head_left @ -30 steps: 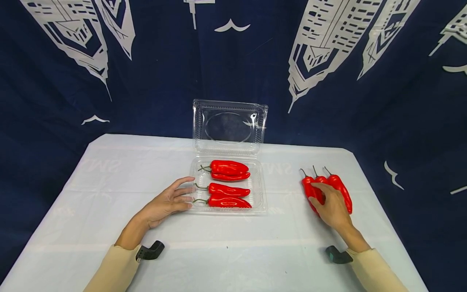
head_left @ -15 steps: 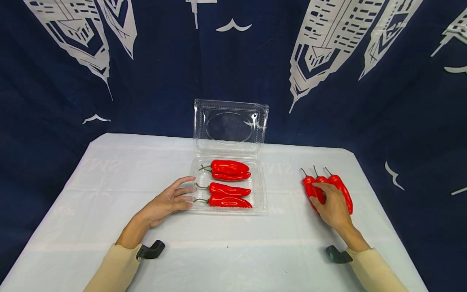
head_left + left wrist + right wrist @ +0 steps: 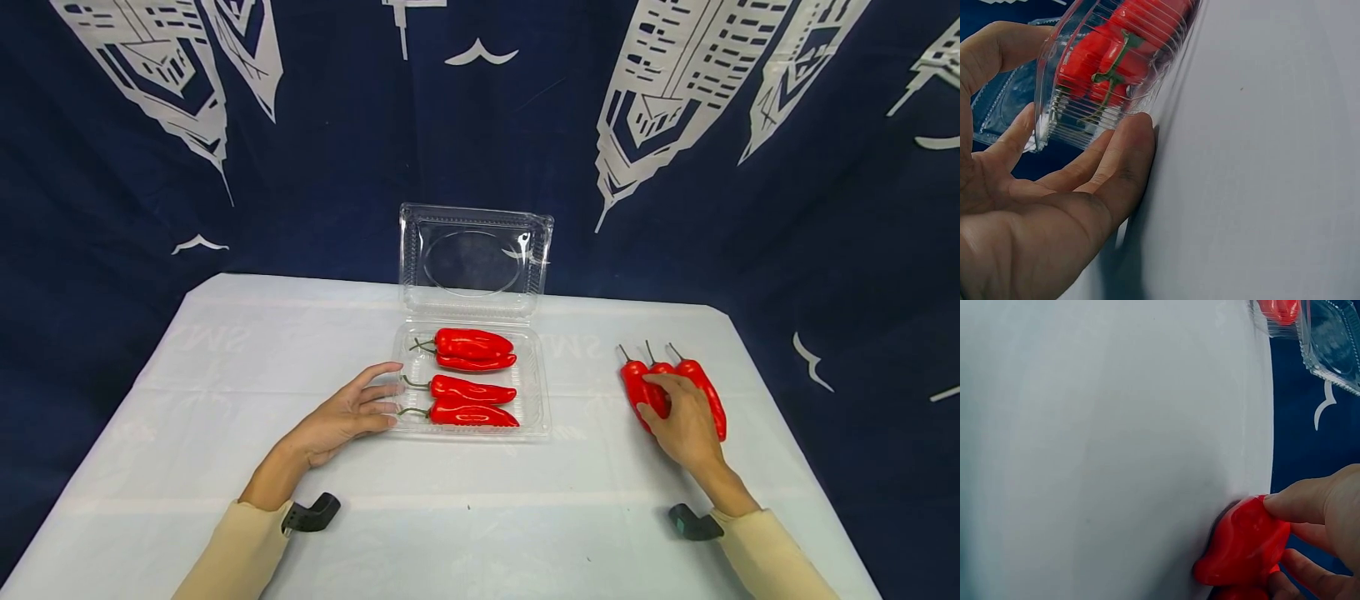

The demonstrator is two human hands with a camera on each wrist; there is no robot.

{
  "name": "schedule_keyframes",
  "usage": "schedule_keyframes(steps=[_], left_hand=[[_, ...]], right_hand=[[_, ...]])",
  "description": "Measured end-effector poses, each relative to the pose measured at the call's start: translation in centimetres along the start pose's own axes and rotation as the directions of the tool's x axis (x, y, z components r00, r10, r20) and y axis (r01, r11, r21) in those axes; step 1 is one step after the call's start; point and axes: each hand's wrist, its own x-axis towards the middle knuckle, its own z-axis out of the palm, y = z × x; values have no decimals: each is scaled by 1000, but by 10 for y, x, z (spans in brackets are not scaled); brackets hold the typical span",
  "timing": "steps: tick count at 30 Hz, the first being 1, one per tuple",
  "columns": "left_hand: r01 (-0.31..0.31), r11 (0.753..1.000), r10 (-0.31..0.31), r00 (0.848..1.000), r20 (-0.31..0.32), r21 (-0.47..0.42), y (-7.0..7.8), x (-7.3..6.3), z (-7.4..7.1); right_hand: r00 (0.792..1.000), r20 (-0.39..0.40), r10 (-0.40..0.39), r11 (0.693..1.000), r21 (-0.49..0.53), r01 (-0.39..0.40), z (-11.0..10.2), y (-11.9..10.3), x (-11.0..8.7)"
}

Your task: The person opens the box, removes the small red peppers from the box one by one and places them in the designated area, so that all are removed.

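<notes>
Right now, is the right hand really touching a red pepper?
Touching. The right wrist view shows the right hand with its thumb tip resting against a red pepper, no gap between.

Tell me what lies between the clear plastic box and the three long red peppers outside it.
The head view shows only bare white tablecloth between the box and those peppers.

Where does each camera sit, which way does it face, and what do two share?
Head: worn on the head, facing forward and down at the table and clear container; the left hand, right hand and both sleeves show.
Left wrist: on that wrist, facing the container's side and the red peppers inside; the left hand shows.
Right wrist: on that wrist, facing the loose pepper the right hand pinches, container at upper right; that hand shows.
Head and right wrist share right hand, container, pepper.
</notes>
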Motion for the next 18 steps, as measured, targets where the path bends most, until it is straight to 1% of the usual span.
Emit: schedule_keyframes(steps=[10, 18], left_hand=[[-6, 1000, 6, 1000, 2, 1, 0, 0, 0], [-10, 1000, 10, 1000, 4, 0, 0, 0, 1]], right_hand=[[1000, 0, -3, 1000, 12, 3, -2, 1, -1], [1000, -10, -22, 999, 32, 22, -2, 0, -2]])
